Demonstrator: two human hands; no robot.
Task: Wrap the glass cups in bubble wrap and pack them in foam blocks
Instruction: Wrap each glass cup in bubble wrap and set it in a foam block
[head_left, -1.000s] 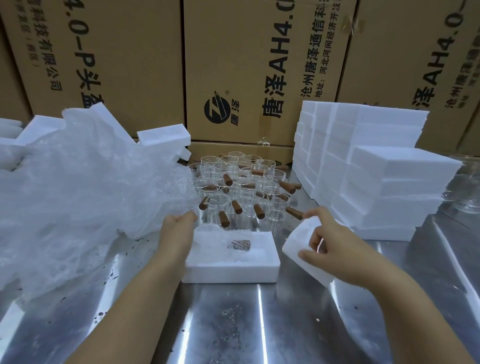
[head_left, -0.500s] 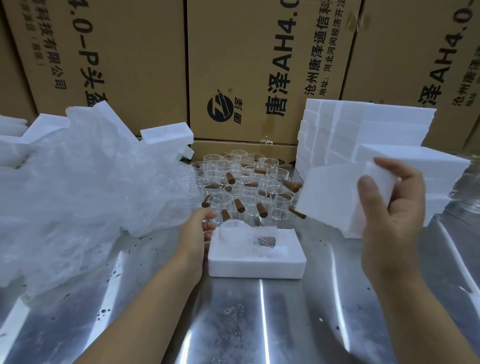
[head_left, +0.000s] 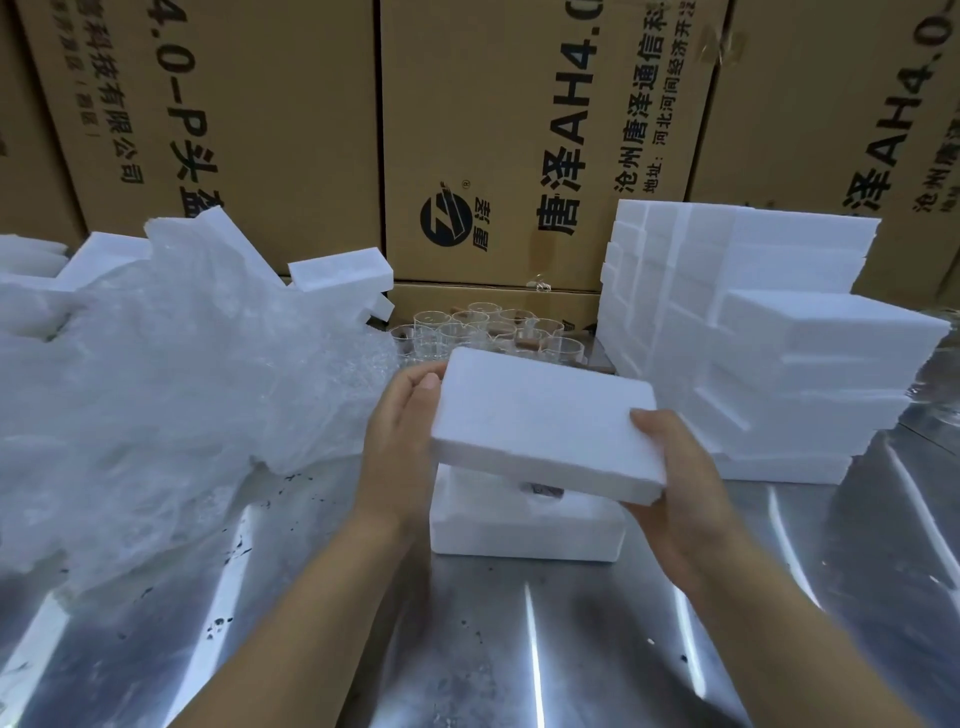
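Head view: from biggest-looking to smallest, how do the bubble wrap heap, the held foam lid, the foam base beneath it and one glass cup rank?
1. bubble wrap heap
2. foam lid and foam base: unsure, lid is nearer and hides much of the base
3. glass cup

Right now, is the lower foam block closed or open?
Open. The foam lid is tilted above the lower block, a gap showing.

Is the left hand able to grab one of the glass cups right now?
Probably not yet. The left hand grips the foam lid together with the right hand. The glass cups stand close behind, but it must let go first.
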